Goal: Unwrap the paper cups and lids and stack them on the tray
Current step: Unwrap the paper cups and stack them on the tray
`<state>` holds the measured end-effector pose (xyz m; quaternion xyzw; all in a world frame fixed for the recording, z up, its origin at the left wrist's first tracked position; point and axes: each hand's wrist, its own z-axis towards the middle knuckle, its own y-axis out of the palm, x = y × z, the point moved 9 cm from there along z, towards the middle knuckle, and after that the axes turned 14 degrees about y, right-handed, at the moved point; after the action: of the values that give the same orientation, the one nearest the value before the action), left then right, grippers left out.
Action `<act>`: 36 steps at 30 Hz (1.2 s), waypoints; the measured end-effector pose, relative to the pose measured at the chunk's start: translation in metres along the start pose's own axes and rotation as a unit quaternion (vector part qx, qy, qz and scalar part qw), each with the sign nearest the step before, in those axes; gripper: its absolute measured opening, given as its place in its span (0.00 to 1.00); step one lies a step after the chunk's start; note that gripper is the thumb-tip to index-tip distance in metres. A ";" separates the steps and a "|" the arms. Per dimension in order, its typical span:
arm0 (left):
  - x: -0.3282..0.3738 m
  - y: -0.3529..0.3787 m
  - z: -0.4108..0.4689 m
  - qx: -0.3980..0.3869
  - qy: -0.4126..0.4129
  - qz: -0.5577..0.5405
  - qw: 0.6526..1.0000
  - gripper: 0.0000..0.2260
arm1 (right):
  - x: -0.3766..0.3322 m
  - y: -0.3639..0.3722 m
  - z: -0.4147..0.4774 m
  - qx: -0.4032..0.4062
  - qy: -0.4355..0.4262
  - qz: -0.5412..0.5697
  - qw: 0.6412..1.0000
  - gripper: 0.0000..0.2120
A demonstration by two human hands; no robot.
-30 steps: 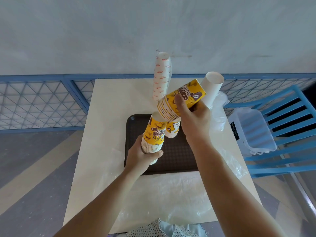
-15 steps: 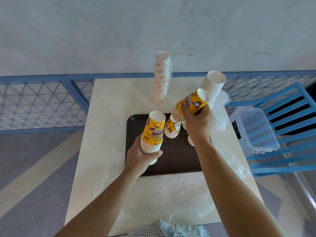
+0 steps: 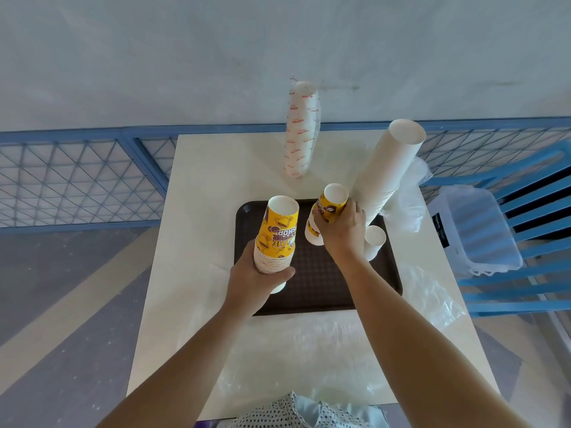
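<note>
- Two yellow stacks: the left hand (image 3: 253, 282) curls round the left yellow stack (image 3: 278, 236) over the tray (image 3: 324, 291)'s left side, and the right hand (image 3: 340, 230) grips the right yellow stack (image 3: 330, 205) at the tray's back.
- One tall white stack (image 3: 389, 171) and one low white cup (image 3: 374, 240) stand at the tray's right.
- One wrapped sleeve (image 3: 301, 131) stands behind on the table (image 3: 210, 186).

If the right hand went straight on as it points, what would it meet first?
Probably the plastic-wrapped sleeve of cups standing beyond the tray; the right hand grips a yellow cup stack. Depth unclear.
</note>
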<state>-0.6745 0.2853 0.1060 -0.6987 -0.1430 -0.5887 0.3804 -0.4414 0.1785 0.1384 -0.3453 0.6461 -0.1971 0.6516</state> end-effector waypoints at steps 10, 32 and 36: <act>0.004 0.000 0.000 -0.001 0.002 -0.006 1.000 0.30 | 0.009 0.017 0.001 -0.060 0.020 -0.029 0.998 0.32; 0.034 0.019 0.006 -0.016 0.028 -0.051 0.998 0.29 | -0.077 -0.047 -0.086 -0.233 -0.125 0.041 0.964 0.22; 0.031 0.020 0.006 -0.020 0.029 -0.046 0.998 0.30 | -0.082 -0.051 -0.085 -0.225 -0.132 0.039 0.965 0.25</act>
<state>-0.6490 0.2681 0.1279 -0.6817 -0.1522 -0.6283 0.3426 -0.5218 0.1846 0.2390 -0.4805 0.5947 0.0263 0.6440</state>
